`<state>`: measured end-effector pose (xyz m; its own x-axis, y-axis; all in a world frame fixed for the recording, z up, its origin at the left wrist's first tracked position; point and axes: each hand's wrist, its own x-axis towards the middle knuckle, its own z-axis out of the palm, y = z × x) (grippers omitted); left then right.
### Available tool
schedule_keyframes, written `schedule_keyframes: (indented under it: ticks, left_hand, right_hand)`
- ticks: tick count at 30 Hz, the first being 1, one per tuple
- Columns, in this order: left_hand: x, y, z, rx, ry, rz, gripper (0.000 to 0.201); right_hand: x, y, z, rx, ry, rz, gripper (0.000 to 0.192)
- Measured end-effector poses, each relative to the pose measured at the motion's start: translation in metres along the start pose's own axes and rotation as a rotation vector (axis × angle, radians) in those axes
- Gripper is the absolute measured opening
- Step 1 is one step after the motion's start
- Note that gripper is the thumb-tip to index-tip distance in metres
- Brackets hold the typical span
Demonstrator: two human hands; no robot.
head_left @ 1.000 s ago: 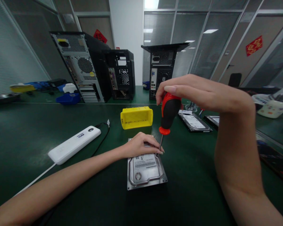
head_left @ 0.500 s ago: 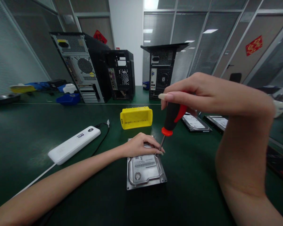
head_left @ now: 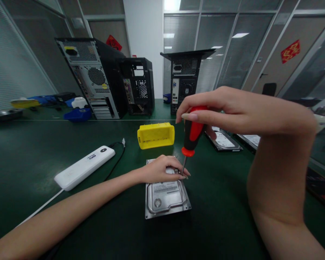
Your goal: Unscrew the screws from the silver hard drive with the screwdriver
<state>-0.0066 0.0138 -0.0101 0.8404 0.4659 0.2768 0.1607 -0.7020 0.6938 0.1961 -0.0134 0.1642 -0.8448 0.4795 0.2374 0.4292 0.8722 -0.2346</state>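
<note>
Hard drive (head_left: 166,196) flat on table (head_left: 70,216); left hand (head_left: 159,169) pressing top, right hand (head_left: 219,110) grip clenched round screwdriver (head_left: 192,135).

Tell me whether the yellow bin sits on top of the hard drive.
No, the yellow bin stands on the table beyond the hard drive, apart from it.
</note>
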Motion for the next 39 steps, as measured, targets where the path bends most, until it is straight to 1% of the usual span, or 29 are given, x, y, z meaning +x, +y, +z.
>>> schedule_keyframes:
  ticks: [3,7,14,20,23,27,36,39]
  left_hand:
    - [0.0013,0.001,0.0015,0.036,-0.017,-0.012,0.018]
    - [0.001,-0.0003,0.003,0.046,0.024,-0.045,0.018]
    - [-0.0013,-0.001,0.0039,0.01,0.08,-0.079,0.014]
    - [-0.003,0.0004,0.0031,-0.002,0.088,-0.082,0.01]
    - [-0.0038,0.0007,0.0031,-0.003,0.092,-0.081,0.011]
    - [-0.0044,0.001,0.0032,-0.009,0.097,-0.085,0.012]
    - [-0.0034,0.002,0.0044,-0.025,0.104,-0.111,0.013]
    - [-0.0035,0.0025,0.0053,-0.063,0.099,-0.115,0.019]
  right_hand:
    - [-0.0004,0.0023,-0.0018,-0.032,0.012,-0.007,0.038]
    - [-0.0005,0.0043,-0.0022,-0.071,0.038,-0.013,0.039]
    - [0.0033,0.0048,0.0012,-0.101,0.073,0.026,0.042]
    - [0.0069,0.0021,0.0015,-0.096,0.054,0.036,0.037]
    - [0.0085,0.001,0.0018,-0.066,0.06,0.023,0.038]
    - [0.009,0.0006,0.0024,-0.059,0.05,0.029,0.034]
    - [0.0081,0.0022,0.0025,-0.083,0.075,-0.002,0.038]
    - [0.0079,0.0025,0.0027,-0.063,0.065,0.006,0.037]
